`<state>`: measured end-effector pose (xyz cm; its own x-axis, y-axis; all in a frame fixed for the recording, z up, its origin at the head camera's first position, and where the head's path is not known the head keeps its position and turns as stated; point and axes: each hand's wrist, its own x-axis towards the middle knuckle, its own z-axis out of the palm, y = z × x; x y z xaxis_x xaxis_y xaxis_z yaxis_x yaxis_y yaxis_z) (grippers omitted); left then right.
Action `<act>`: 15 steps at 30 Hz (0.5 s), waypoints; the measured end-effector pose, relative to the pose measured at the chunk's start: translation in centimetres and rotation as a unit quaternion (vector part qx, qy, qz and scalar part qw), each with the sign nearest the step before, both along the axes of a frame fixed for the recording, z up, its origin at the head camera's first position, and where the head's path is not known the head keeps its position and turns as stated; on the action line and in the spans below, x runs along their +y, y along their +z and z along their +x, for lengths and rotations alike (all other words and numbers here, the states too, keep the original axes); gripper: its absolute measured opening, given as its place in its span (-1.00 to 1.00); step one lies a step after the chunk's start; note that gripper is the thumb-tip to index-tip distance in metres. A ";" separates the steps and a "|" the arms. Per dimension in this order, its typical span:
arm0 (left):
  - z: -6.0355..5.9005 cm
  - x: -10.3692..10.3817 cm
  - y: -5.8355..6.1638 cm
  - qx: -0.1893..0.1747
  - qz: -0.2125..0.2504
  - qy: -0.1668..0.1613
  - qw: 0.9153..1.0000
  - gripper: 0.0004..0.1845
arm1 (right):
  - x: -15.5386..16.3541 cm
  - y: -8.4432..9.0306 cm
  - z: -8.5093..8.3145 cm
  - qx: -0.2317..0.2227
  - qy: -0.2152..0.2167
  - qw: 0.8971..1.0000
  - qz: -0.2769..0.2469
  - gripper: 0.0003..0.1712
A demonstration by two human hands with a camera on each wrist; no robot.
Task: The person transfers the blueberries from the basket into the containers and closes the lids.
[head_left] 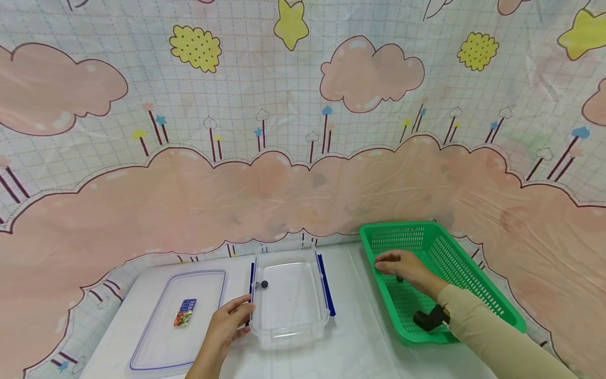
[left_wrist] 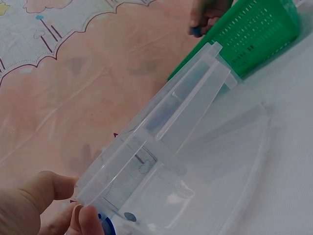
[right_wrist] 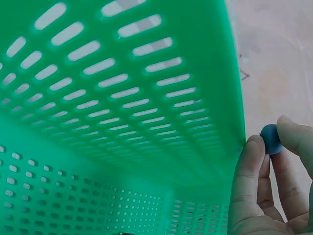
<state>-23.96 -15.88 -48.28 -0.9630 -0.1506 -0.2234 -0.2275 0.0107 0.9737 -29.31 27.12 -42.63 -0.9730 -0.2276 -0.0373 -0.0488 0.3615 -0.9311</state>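
Observation:
A clear plastic container (head_left: 290, 321) with blue side clips stands on the table's middle, and a small dark ball (head_left: 264, 284) lies inside near its left wall. My left hand (head_left: 241, 311) grips that left wall, thumb and fingers (left_wrist: 87, 219) curled at the rim beside a blue clip (left_wrist: 105, 228); the ball (left_wrist: 129, 216) shows through the wall. My right hand (head_left: 385, 266) is over the green basket (head_left: 473, 284) and pinches a small blue ball (right_wrist: 270, 138) between thumb and fingertip, just outside the basket's slotted wall (right_wrist: 122, 98).
The container's flat lid (head_left: 161, 337), with a small label, lies left of the container. A dark object (head_left: 428, 319) sits in the basket by my right wrist. A cloud-patterned cloth (head_left: 303, 173) hangs as a backdrop right behind the table.

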 end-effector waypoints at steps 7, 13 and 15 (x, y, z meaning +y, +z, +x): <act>0.0 0.0 -0.1 -0.002 0.001 0.002 1.000 -0.51 | -0.9 0.4 -0.2 -0.017 -0.006 1.000 -0.011 -0.43; 0.1 0.0 0.1 -0.001 0.000 0.002 1.000 -0.51 | -1.7 0.5 -0.7 -0.022 -0.013 1.000 -0.018 -0.45; 0.1 0.0 0.1 -0.001 0.001 0.001 1.000 -0.51 | -2.0 0.4 -0.9 -0.022 -0.014 1.000 -0.015 -0.46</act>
<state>-23.86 -15.90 -48.18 -0.9620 -0.1526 -0.2265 -0.2305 0.0083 0.9730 -30.17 25.09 -42.22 -0.9766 -0.2023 -0.0737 0.0019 0.3339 -0.9426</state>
